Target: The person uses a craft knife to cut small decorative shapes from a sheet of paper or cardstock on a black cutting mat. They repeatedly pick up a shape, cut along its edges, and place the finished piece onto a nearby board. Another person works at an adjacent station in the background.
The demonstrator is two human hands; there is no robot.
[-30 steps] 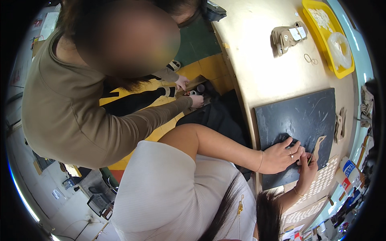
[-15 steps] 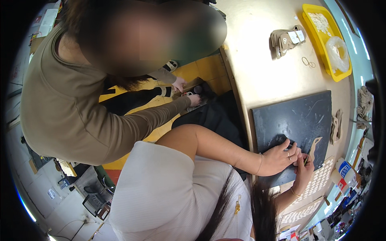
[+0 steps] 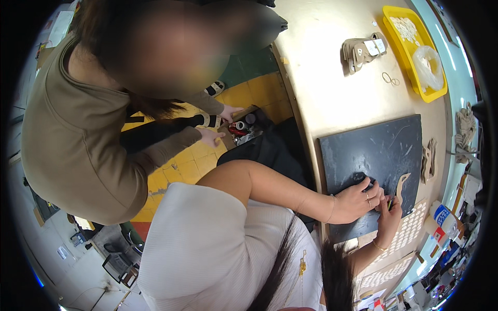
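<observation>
My left hand (image 3: 358, 199), with rings on its fingers, is bent and closed over the dark grey board (image 3: 373, 142), fingertips meeting those of my right hand. What it pinches is hidden. My right hand (image 3: 390, 216) is closed round a small, thin thing with a yellow-green part (image 3: 390, 204), too small to name. Right by these fingers lies a tan curved fabric or leather piece (image 3: 402, 185), its upper end on the board. Under my left fingers there is a dark patch or object, partly covered.
Beyond the board are tan strips (image 3: 428, 160), a banded bundle of tan pieces (image 3: 363, 52), rubber bands (image 3: 390, 79) and a yellow tray (image 3: 417, 85). A white bottle (image 3: 441, 223) stands far right. At left, a co-worker (image 3: 83, 140) bends over a box of containers (image 3: 246, 127).
The co-worker's nearer hand has drawn back left from the box, uncovering its contents. My hands stay together in nearly the same place on the board; the whole view has shifted slightly.
</observation>
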